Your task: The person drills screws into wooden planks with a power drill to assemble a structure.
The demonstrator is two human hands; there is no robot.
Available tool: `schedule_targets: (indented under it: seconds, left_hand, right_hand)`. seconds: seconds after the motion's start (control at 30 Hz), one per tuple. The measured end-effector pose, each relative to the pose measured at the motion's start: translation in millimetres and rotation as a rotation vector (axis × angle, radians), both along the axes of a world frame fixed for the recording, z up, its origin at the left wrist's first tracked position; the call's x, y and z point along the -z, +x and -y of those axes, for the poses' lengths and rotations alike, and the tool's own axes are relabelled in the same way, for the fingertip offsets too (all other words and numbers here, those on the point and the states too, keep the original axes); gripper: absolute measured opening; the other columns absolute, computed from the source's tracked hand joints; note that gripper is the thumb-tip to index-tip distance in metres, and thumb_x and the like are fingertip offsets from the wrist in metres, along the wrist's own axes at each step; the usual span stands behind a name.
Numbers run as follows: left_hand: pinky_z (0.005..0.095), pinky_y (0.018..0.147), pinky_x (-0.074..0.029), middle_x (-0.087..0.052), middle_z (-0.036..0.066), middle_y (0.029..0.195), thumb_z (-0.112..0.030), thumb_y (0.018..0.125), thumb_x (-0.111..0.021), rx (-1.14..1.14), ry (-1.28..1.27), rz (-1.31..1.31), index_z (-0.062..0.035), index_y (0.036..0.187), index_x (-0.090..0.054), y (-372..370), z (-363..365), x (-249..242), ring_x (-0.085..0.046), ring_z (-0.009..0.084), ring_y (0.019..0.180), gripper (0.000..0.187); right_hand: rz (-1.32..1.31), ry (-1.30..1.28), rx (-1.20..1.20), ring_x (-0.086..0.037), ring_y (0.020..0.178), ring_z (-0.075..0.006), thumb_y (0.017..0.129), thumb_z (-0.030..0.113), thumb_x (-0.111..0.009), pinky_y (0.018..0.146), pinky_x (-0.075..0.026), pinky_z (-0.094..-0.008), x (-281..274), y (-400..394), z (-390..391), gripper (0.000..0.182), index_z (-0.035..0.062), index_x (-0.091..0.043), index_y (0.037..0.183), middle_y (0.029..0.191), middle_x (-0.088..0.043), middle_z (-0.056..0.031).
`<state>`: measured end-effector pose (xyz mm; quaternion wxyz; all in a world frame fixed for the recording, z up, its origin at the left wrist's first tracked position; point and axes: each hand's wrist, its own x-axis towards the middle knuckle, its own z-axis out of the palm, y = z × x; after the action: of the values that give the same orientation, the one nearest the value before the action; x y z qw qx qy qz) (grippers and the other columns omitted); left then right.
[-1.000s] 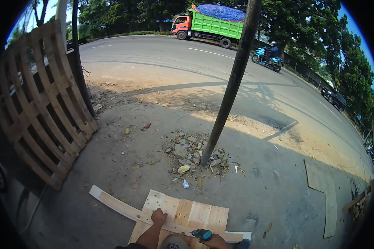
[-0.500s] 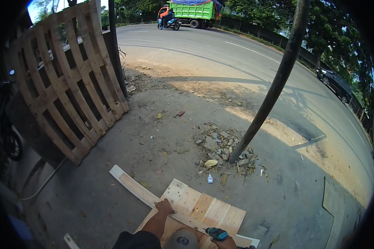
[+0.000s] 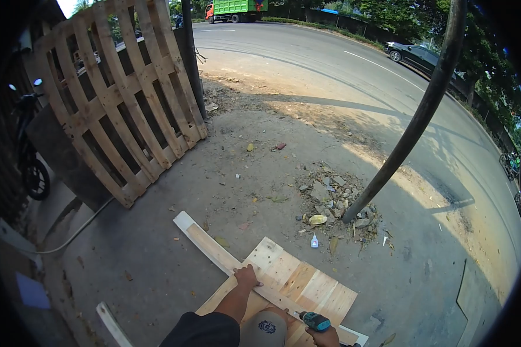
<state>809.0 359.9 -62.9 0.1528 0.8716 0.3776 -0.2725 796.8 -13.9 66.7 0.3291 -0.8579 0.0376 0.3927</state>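
Note:
A long narrow wooden plank [image 3: 214,253] lies slantwise across a panel of joined boards [image 3: 298,283] on the ground. My left hand [image 3: 247,276] grips the plank near its middle, fingers over its far edge and thumb along the top. In my right hand [image 3: 324,336] is a teal and black cordless drill [image 3: 315,320], its tip pointing left, right at the plank. My bent knee [image 3: 264,328] is beside the plank, between my two hands. A small white glue bottle [image 3: 314,242] stands past the panel.
Stone rubble [image 3: 330,194] surrounds a leaning pole [image 3: 408,136] ahead. A wooden pallet [image 3: 121,98] stands upright at left, with a parked motorbike [image 3: 32,150] behind it. Another wooden strip [image 3: 113,324] lies lower left. Beyond, a road [image 3: 307,49] carries a green truck [image 3: 231,8] and a black car [image 3: 414,56].
The view has shifted, so the scene sits further right. The truck has moved left, the motorbike rider has left view, and the black car has come further left. Both hands keep their places on plank and drill.

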Motion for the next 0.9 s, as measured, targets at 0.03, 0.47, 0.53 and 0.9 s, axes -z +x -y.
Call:
schedule_targets:
  seconds: [0.03, 0.47, 0.53, 0.9]
  left_hand:
    - [0.0475, 0.106, -0.037, -0.066, 0.010, 0.117, -0.063, 0.057, -0.086, -0.011, 0.003, 0.011, -0.0098, 0.127, -0.051, -1, 1, 2, -0.062, 0.0266, 0.114, 0.094]
    - [0.0442, 0.099, -0.041, -0.066, 0.014, 0.111, -0.061, 0.059, -0.086, 0.014, 0.021, 0.100, -0.0071, 0.121, -0.052, -8, 2, -2, -0.062, 0.0304, 0.109, 0.089]
    - [0.0443, 0.099, -0.041, -0.067, 0.014, 0.110, -0.061, 0.059, -0.085, 0.021, 0.003, 0.108, -0.0072, 0.120, -0.053, -9, 2, 0, -0.062, 0.0308, 0.109, 0.087]
    - [0.0436, 0.098, -0.041, -0.067, 0.014, 0.109, -0.058, 0.061, -0.086, 0.000, 0.027, 0.140, -0.0081, 0.118, -0.054, -9, 4, -2, -0.062, 0.0303, 0.108, 0.083]
  right_hand:
    - [-0.009, -0.022, -0.014, -0.062, 0.090, -0.0183, 0.080, 0.023, -0.075, 0.075, -0.050, -0.0332, -2, 1, -1, 0.050, -0.0001, -0.062, 0.123, 0.107, -0.068, -0.0106]
    - [0.018, -0.153, -0.118, -0.066, 0.053, -0.0174, 0.078, 0.038, -0.079, 0.057, -0.052, -0.0319, -25, 8, -16, 0.038, 0.0040, -0.070, 0.092, 0.063, -0.066, -0.0066]
    - [0.066, -0.158, -0.151, -0.066, 0.053, -0.0173, 0.078, 0.038, -0.078, 0.056, -0.052, -0.0318, -2, 9, -4, 0.038, 0.0038, -0.070, 0.091, 0.063, -0.066, -0.0066]
    - [-0.003, -0.077, -0.020, -0.063, 0.050, -0.0157, 0.078, 0.031, -0.080, 0.052, -0.051, -0.0311, -31, 5, -20, 0.033, 0.0018, -0.067, 0.087, 0.061, -0.064, -0.0060]
